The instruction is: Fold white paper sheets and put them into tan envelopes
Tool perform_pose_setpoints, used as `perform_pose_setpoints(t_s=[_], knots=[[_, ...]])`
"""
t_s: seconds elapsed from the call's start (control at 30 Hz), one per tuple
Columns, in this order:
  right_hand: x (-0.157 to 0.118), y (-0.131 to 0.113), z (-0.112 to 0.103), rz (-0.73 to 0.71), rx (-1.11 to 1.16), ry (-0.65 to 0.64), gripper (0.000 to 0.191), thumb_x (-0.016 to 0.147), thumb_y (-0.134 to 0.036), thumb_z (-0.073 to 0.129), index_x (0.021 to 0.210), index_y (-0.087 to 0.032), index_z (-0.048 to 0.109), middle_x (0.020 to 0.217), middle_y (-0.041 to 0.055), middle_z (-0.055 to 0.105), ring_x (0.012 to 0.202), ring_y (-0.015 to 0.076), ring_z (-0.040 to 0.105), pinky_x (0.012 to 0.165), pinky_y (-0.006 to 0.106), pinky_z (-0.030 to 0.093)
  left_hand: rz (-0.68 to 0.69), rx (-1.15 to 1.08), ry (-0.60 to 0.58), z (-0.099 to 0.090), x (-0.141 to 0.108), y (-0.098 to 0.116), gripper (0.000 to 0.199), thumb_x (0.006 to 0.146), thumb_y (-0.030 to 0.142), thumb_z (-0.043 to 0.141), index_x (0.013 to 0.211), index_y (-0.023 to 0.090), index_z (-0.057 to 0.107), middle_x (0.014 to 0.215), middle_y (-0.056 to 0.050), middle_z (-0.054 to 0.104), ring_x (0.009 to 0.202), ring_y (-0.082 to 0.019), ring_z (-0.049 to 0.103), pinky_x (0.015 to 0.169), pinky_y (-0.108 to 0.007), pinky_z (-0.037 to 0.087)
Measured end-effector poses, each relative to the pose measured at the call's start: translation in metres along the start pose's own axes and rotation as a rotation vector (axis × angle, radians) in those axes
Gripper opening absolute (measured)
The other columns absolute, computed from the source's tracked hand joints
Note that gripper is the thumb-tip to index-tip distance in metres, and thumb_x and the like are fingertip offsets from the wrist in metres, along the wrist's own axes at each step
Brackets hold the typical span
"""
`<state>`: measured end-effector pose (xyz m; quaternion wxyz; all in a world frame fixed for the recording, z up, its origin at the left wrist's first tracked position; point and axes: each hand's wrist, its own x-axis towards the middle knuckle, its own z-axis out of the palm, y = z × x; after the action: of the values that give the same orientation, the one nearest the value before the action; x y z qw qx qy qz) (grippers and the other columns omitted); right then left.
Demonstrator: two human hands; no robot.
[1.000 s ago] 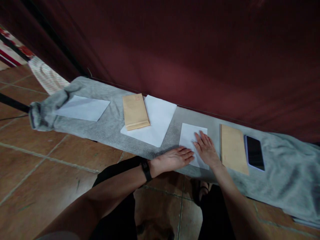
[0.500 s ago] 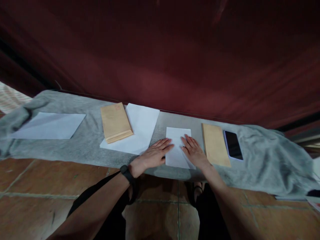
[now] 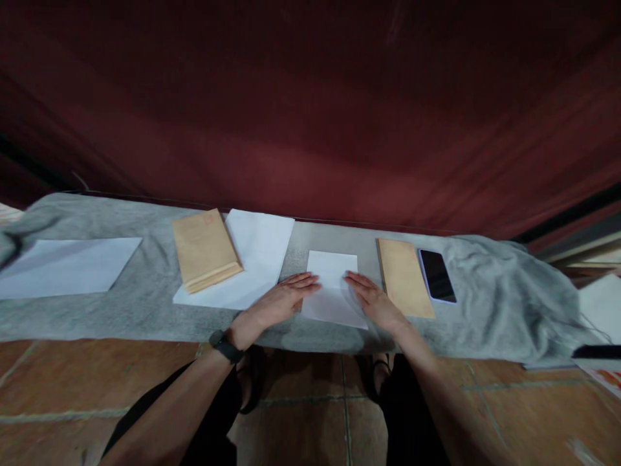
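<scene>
A small white sheet of paper lies in front of me on the grey cloth, with a crease across it. My left hand rests on its left edge, fingers close together and stretched out. On its right edge lies my right hand, the fingers also extended. Neither hand grips anything. Right of the paper are a flat brown envelope and a phone with a dark screen. To the left, a stack of brown envelopes partly covers larger white sheets.
Another white sheet lies at the far left of the grey cloth. A dark red surface rises behind the cloth. Tiled floor and my feet are below. At the right edge are some white papers.
The view has shifted a little. Both hands have spread slightly apart towards the paper's side edges, and the crease across the paper shows more clearly.
</scene>
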<state>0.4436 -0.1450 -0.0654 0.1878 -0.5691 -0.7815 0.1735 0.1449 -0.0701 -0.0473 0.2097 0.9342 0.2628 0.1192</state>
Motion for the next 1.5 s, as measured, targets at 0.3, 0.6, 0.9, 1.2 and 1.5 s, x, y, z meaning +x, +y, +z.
perform_pose_setpoints(t_s=[0.3,0.6,0.9,1.2,1.5], knots=[[-0.024,-0.001,-0.013,-0.01,0.11,-0.078,0.063,0.09,-0.003,0.043,0.146,-0.028,0.056,0.159,0.0016,0.048,0.149,0.0188,0.04,0.125,0.048,0.037,-0.002,-0.085,0.078,0.003,-0.001,-0.005,0.058,0.087,-0.001,0.049,0.137,0.023,0.064,0.147,-0.006,0.06,0.142,-0.017,0.05,0.121,-0.041,0.042],[-0.013,-0.011,-0.014,0.076,0.172,0.029,0.039,0.095,-0.02,0.056,0.131,-0.027,0.069,0.143,0.0055,0.064,0.134,0.0236,0.059,0.116,0.048,0.047,-0.159,-0.157,0.155,0.002,0.008,-0.004,0.036,0.082,0.005,0.064,0.11,0.024,0.077,0.126,-0.006,0.074,0.121,-0.022,0.066,0.108,-0.04,0.053],[0.001,-0.017,-0.006,0.208,0.088,0.149,0.032,0.101,-0.035,0.051,0.116,-0.022,0.075,0.134,0.0103,0.069,0.125,0.0269,0.065,0.109,0.046,0.052,-0.326,-0.153,0.289,0.003,0.023,0.004,0.019,0.093,0.027,0.062,0.082,0.019,0.075,0.097,-0.006,0.071,0.095,-0.021,0.068,0.092,-0.035,0.056],[0.01,-0.009,0.018,0.267,-0.07,0.333,0.037,0.099,-0.039,0.05,0.123,-0.018,0.067,0.129,0.0157,0.068,0.119,0.0307,0.065,0.104,0.049,0.053,-0.495,0.041,0.32,0.008,0.034,0.01,0.023,0.088,0.028,0.068,0.067,0.02,0.067,0.085,-0.005,0.062,0.091,-0.024,0.064,0.091,-0.039,0.053],[0.013,-0.014,0.022,0.294,-0.189,0.387,0.029,0.1,-0.039,0.05,0.109,-0.017,0.067,0.127,0.0177,0.064,0.12,0.0313,0.06,0.104,0.048,0.05,-0.577,0.208,0.268,0.005,0.039,0.015,0.028,0.089,0.035,0.068,0.065,0.021,0.069,0.08,-0.006,0.065,0.086,-0.024,0.064,0.098,-0.044,0.049]])
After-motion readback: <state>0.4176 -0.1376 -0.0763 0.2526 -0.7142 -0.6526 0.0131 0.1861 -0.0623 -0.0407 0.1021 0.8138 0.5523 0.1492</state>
